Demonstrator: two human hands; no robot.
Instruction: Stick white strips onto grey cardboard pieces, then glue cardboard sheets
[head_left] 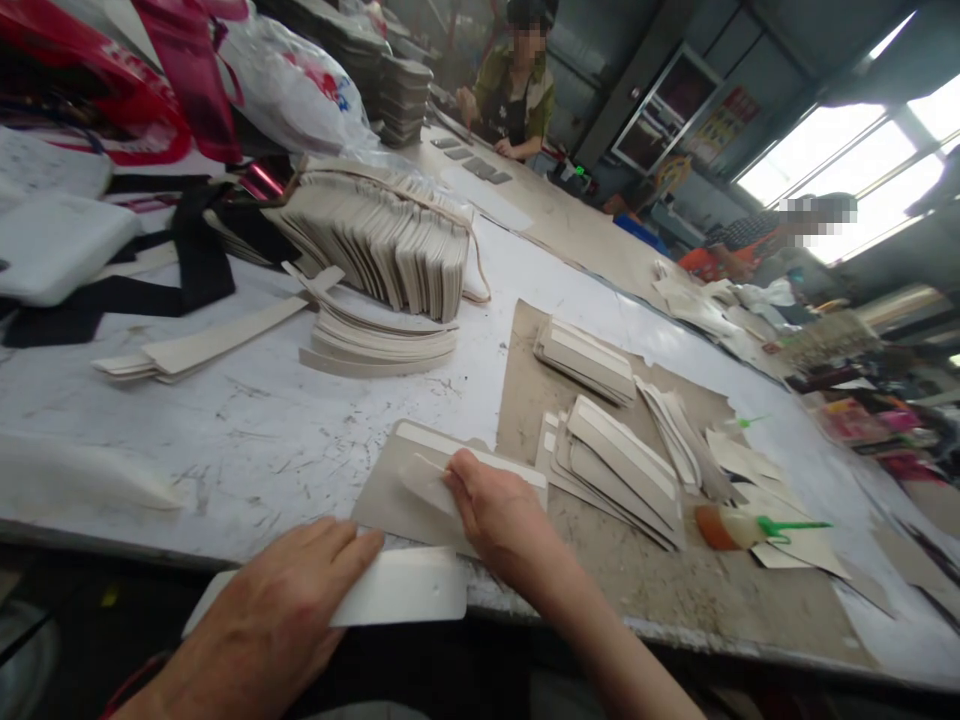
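Note:
My left hand [274, 600] is closed around a long white strip with rounded corners [409, 590], which lies along the table's near edge. A flat grey-beige panel [382, 480] with a pale strip along its far edge rests on the table in front of me. Over that panel, my right hand [495, 510] pinches a thin, pale, blurred piece [427, 480] between thumb and fingers; its exact kind I cannot make out. To the right of this hand sits a stack of similar panels with pale strips [622, 465].
Behind stand a tied bundle of grey-beige pieces [390, 230] and a stack of curved strips [382, 345]. A glue-like bottle with a green nozzle [731, 527] lies at right. Plastic bags [292, 80] are at upper left. Two people [525, 90] are across the table.

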